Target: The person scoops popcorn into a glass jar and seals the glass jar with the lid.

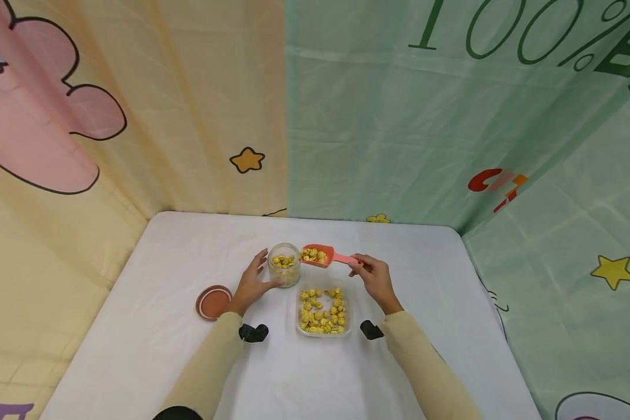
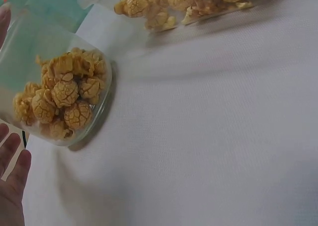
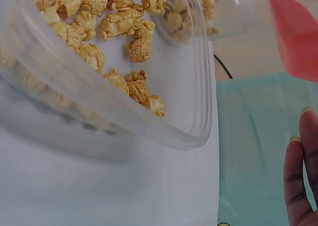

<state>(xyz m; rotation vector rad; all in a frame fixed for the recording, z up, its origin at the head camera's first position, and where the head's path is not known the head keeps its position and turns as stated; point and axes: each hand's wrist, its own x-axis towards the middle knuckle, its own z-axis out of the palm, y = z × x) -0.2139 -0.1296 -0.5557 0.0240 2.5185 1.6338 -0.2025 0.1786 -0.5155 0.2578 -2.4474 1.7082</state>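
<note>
My right hand pinches the handle of a red-pink scoop loaded with yellow popcorn, its front end at the rim of a clear jar. The scoop is partly cut off in the right wrist view. Popcorn lies in the lower part of the jar. Around the jar's left side is my left hand, fingers spread and fairly straight, thumb near its front; firm contact cannot be made out. Nearer me stands a clear square container of popcorn.
A round brown lid lies left of the jar, close to my left wrist. Everything stands on a white-covered table. Printed curtains hang behind and along both sides.
</note>
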